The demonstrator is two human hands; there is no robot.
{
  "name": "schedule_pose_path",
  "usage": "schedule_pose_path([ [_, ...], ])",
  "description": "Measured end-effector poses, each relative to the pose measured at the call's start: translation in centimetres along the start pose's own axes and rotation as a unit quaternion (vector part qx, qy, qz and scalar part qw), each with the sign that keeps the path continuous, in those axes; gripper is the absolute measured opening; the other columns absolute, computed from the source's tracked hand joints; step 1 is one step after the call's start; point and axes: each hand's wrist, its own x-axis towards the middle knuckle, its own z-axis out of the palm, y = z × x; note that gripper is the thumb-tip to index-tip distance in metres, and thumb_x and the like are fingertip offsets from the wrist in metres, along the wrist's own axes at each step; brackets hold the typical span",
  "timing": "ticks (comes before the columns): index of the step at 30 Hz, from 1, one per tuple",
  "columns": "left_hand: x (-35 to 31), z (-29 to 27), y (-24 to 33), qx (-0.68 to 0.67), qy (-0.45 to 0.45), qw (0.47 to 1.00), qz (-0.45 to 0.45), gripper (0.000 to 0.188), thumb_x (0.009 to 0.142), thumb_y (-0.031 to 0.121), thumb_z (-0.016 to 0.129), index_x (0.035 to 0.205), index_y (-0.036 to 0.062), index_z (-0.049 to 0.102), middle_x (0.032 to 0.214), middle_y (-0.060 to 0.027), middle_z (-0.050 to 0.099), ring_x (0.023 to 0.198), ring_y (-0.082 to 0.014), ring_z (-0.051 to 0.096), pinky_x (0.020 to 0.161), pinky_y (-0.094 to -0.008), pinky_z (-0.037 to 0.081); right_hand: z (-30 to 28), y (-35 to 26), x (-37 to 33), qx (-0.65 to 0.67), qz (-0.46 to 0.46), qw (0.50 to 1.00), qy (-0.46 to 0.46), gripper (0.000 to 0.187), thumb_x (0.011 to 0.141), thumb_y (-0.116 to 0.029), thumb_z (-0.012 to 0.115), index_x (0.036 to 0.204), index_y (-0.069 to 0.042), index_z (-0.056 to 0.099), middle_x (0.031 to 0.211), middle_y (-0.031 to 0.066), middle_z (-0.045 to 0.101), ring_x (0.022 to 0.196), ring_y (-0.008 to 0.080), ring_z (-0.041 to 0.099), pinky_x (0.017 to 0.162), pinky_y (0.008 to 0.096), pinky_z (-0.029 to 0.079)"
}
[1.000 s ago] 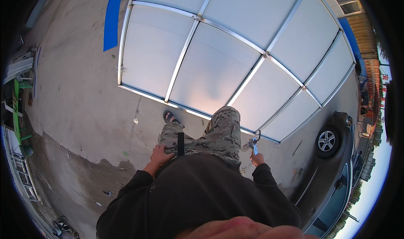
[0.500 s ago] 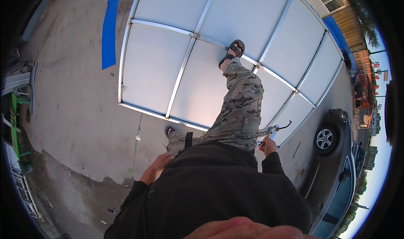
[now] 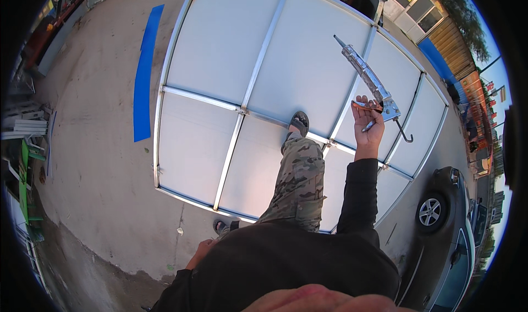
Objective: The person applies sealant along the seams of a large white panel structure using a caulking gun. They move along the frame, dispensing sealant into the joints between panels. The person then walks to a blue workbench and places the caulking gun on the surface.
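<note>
A silver caulking gun [image 3: 364, 72] with a pointed nozzle and a hooked rod end is in my right hand [image 3: 369, 133]. My fingers curl around its handle and trigger, palm turned up, and the nozzle points away to the upper left. Below it lies a large white panel [image 3: 214, 31] with a welded metal frame [image 3: 242, 109]. My left hand [image 3: 202, 250] hangs low beside my left hip, its fingers mostly hidden against the dark clothing.
One sandalled foot [image 3: 300, 122] stands on the panel, the other [image 3: 219, 224] on the concrete. A blue strip [image 3: 146, 75] lies left of the panel. A dark car [image 3: 440, 246] is parked at the right. Green and white frames [image 3: 25, 169] stand far left.
My right hand has swung up and forward from beside my hip, bringing the caulking gun out over the panel. My left hand has dropped slightly lower at my side.
</note>
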Motion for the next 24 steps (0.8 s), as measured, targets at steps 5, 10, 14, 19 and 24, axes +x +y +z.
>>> schedule_pose_path([
  [5, 2.9, 0.4, 1.5, 0.045, 0.084, 0.991, -0.089, 0.049, 0.088, 0.044, 0.059, 0.086, -0.0045, 0.069, 0.079, -0.019, 0.07, 0.078, -0.0239, 0.068, 0.07, -0.0401, 0.051, 2.3, 6.3, 16.2, 0.078, 0.011, 0.994, -0.081, 0.017, 0.085, -0.004, 0.045, 0.095, 0.001, 0.058, 0.102, 0.0176, 0.065, 0.109, 0.0369, 0.062, 0.104, 0.0572, 0.046],
  [10, 5.5, 1.0, 5.2, 0.003, 0.113, 0.976, -0.187, 0.05, 0.084, 0.044, 0.057, 0.085, -0.0044, 0.069, 0.078, -0.0194, 0.069, 0.075, -0.0259, 0.067, 0.07, -0.0413, 0.05, 3.0, 12.8, 30.6, 0.112, 0.021, 0.991, -0.066, 0.017, 0.086, -0.006, 0.045, 0.09, 0.002, 0.059, 0.099, 0.0191, 0.065, 0.106, 0.0376, 0.063, 0.102, 0.0573, 0.047],
  [14, 7.0, 2.6, 8.2, 0.031, 0.103, 0.967, -0.23, 0.049, 0.085, 0.043, 0.058, 0.086, -0.0045, 0.07, 0.079, -0.0174, 0.07, 0.077, -0.0226, 0.066, 0.071, -0.0378, 0.05, 1.9, 15.4, 37.4, 0.11, 0.017, 0.993, -0.039, 0.018, 0.088, -0.007, 0.043, 0.087, 0.003, 0.058, 0.097, 0.0201, 0.065, 0.105, 0.0381, 0.064, 0.101, 0.0574, 0.048],
  [19, 9.2, 3.8, 10.5, -0.046, 0.084, 0.971, -0.221, 0.046, 0.088, 0.04, 0.057, 0.09, -0.004, 0.07, 0.082, -0.0146, 0.071, 0.078, -0.021, 0.067, 0.073, -0.0361, 0.052, 1.1, 18.0, 42.3, 0.089, 0.018, 0.996, -0.027, 0.018, 0.09, -0.007, 0.042, 0.087, 0.003, 0.057, 0.096, 0.0205, 0.065, 0.103, 0.0382, 0.064, 0.101, 0.0572, 0.048],
  [24, 11.5, 3.6, 11.1, -0.056, 0.068, 0.97, -0.228, 0.044, 0.089, 0.038, 0.057, 0.09, -0.0038, 0.071, 0.083, -0.0136, 0.072, 0.077, -0.0197, 0.067, 0.073, -0.0338, 0.053, 0.7, 20.5, 45.2, 0.073, 0.016, 0.996, -0.048, 0.01, 0.09, -0.006, 0.041, 0.089, -0.003, 0.051, 0.092, 0.0163, 0.063, 0.097, 0.0358, 0.065, 0.094, 0.0561, 0.052],
])
